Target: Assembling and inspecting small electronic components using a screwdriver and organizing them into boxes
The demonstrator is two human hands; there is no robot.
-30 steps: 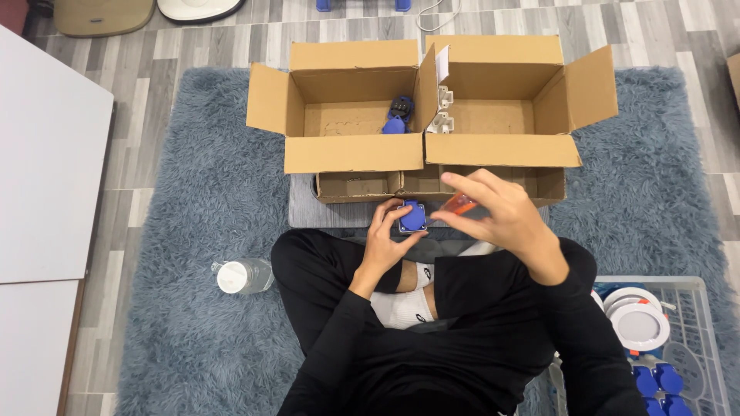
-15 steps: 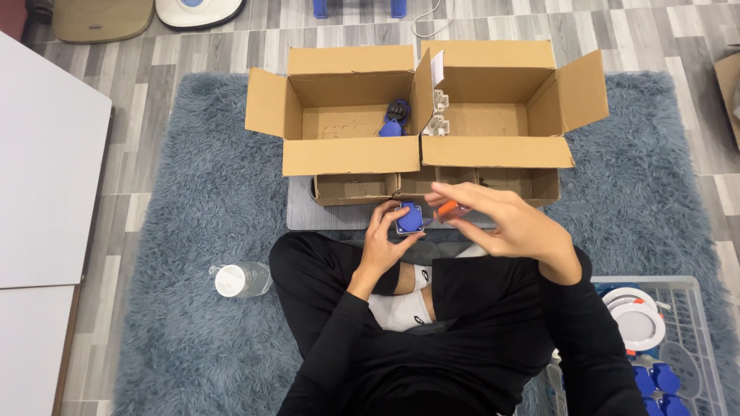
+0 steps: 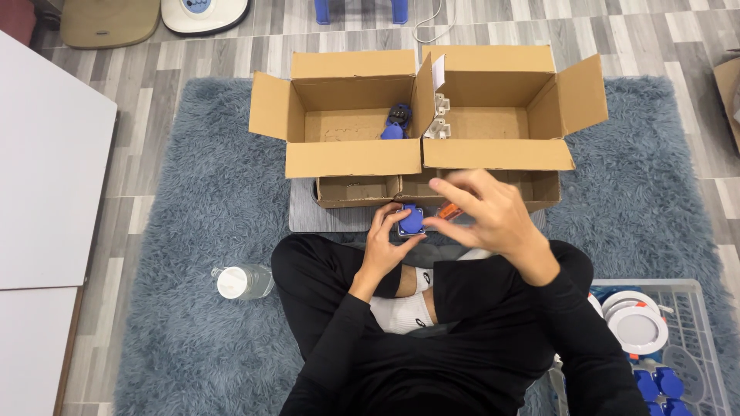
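Observation:
I sit cross-legged on a grey-blue rug. My left hand [image 3: 385, 243] grips a small blue square part [image 3: 411, 221] in front of my knees. Just right of it, my right hand [image 3: 486, 216] holds an orange-handled tool [image 3: 449, 210] with its tip close to the blue part; most of the tool is hidden behind my fingers. Beyond my hands stand two open cardboard boxes side by side. The left box [image 3: 351, 158] holds a blue and black part [image 3: 396, 122]. Inside the right box [image 3: 493, 154] lies a white part [image 3: 439, 125].
A lower cardboard tray [image 3: 356, 191] sits on a grey mat in front of the boxes. A plastic water bottle [image 3: 243, 282] lies on the rug at my left. A clear crate [image 3: 694, 339] at my right holds white round discs and blue parts. White panels lie far left.
My right hand has shifted slightly left and down toward the blue part. The left hand keeps its hold in the same place.

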